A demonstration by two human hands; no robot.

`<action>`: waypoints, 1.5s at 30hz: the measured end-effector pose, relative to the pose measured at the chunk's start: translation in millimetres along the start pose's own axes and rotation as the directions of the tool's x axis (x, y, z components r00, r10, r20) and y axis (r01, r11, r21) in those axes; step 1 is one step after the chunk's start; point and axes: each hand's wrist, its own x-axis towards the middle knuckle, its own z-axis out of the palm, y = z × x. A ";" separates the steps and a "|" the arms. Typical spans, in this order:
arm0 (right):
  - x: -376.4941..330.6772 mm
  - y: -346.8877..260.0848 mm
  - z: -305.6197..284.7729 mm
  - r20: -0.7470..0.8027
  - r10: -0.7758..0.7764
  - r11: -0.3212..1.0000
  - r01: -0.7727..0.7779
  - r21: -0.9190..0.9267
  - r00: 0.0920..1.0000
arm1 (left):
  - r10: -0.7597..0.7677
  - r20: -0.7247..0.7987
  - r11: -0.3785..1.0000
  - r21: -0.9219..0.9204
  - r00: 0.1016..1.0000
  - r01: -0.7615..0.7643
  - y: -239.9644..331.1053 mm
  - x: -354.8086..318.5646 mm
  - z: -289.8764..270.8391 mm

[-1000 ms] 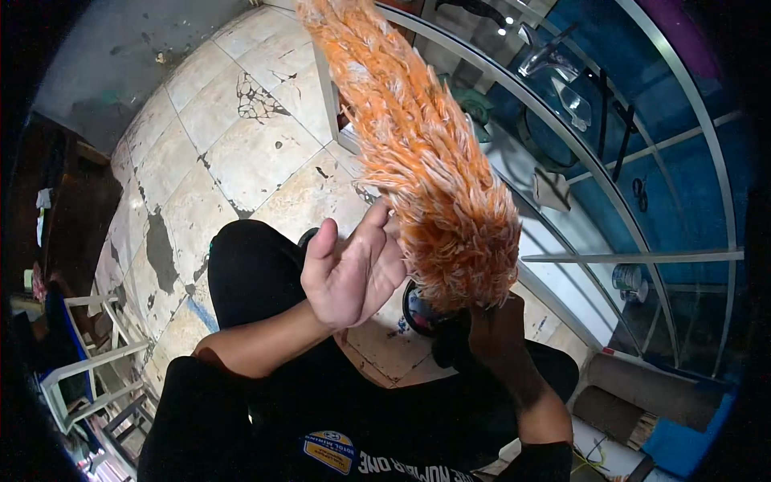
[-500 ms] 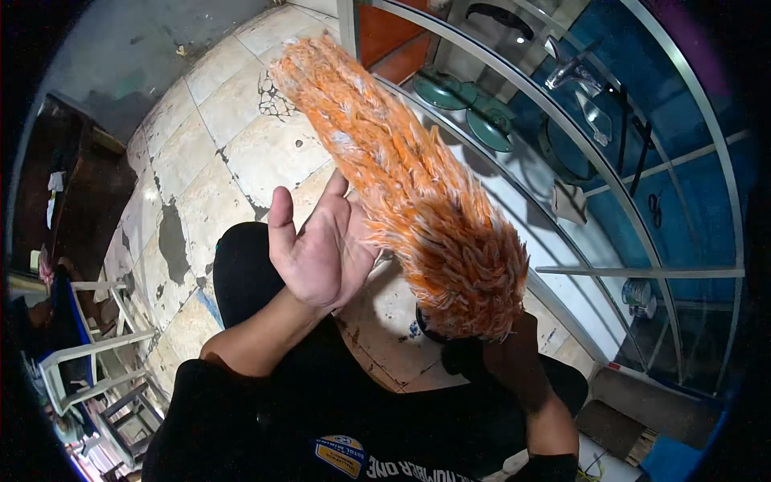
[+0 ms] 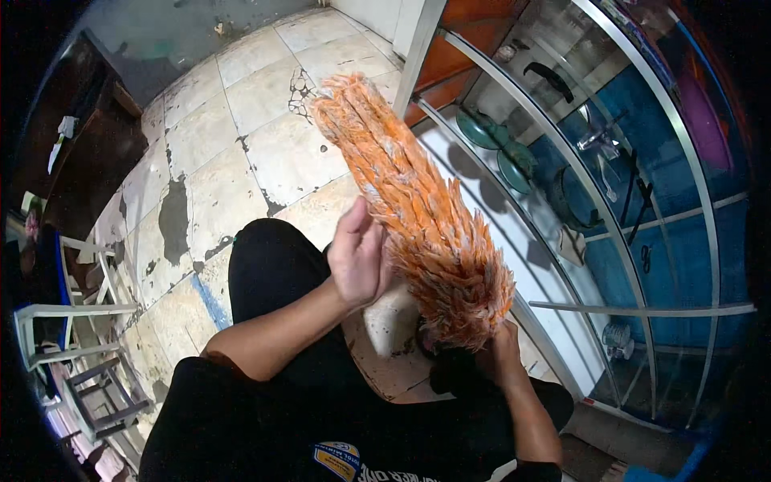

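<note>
A long, shaggy orange-and-white duster [image 3: 409,193] slants across the middle, its narrower end far left and its bushy end close to me. My right hand [image 3: 502,345] is closed at the bushy near end. Strands cover most of its fingers, and whatever handle there is stays hidden. Against the duster's left side rests my left hand [image 3: 361,257], thumb raised and palm turned toward the strands. Its fingers are loosely extended and partly hidden, not wrapped round it. Below that hand is a pale pointed shape [image 3: 385,321] that I cannot identify.
A glass-fronted display case [image 3: 562,233] with metal frames stands close on the right, green dishes [image 3: 482,132] inside. Worn, cracked floor tiles [image 3: 225,128] spread ahead. Small wooden stools [image 3: 88,345] stand at the left, below dark furniture [image 3: 88,136]. My bent knee [image 3: 269,265] is near the left hand.
My left palm has turned from facing up to facing the duster's side. The duster has shifted slightly within the view, which has itself moved. The right hand stays at the bushy end.
</note>
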 end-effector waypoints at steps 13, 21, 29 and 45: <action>5.8 -31.5 -36.8 -0.191 0.109 0.991 -0.093 0.094 0.975 | -0.295 0.271 0.764 -0.509 0.916 0.397 -21.7 -5.8 46.1; -20.0 -10.1 -63.9 -0.243 0.299 0.665 -0.018 0.747 0.923 | -0.111 0.368 0.862 -0.427 0.923 0.274 -16.5 12.4 63.3; -45.5 -1.0 -60.8 -0.154 0.087 0.953 -0.037 0.299 0.984 | -0.140 0.544 0.649 -0.580 0.827 0.491 -43.0 6.8 82.4; -30.0 -19.4 -63.4 -0.222 0.186 0.968 -0.217 -0.123 0.957 | -0.444 0.544 0.812 -0.092 0.713 0.576 -77.0 -18.2 100.2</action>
